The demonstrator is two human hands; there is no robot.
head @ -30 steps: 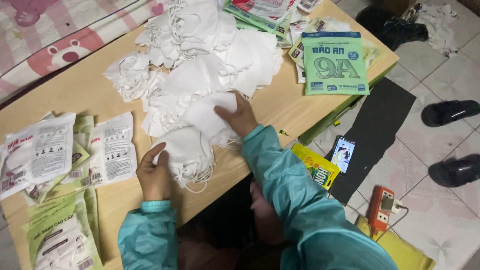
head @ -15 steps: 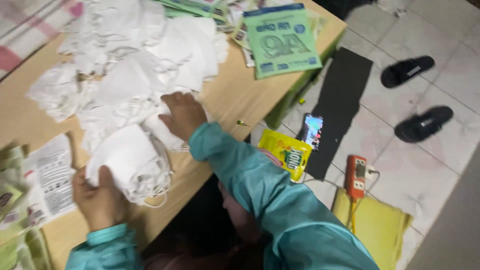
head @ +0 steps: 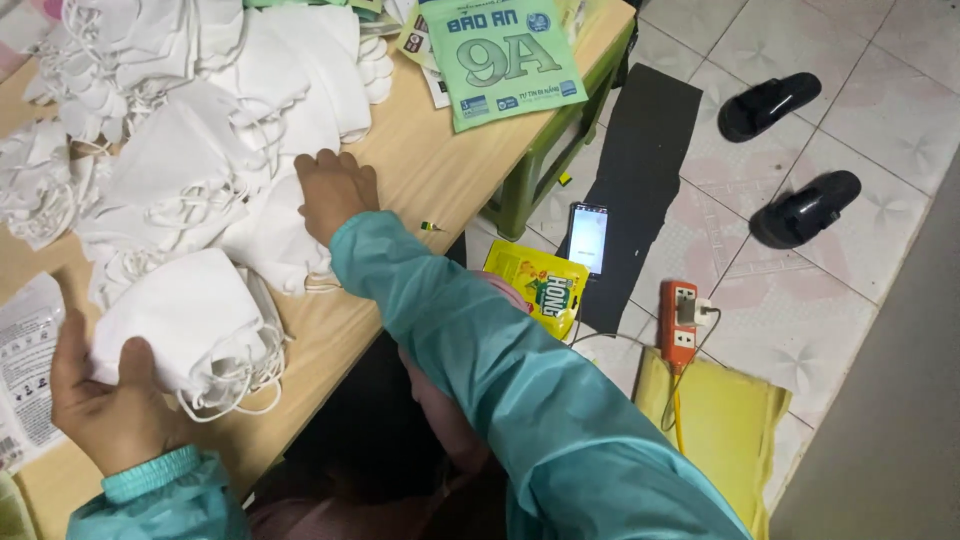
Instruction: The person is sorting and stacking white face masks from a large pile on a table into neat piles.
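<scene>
Soft matt white fabric masks [head: 190,330] lie on a smooth pale wooden bench [head: 430,170], beside a glossy green plastic packet [head: 503,58].

A wooden table [head: 440,170] stands on a pale tiled floor [head: 880,110], with black sandals [head: 805,208] nearby.

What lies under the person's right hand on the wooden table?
The right hand rests flat on a white face mask at the edge of the loose mask pile. The wooden table directly beneath hand and mask is covered, so unseen.
</scene>
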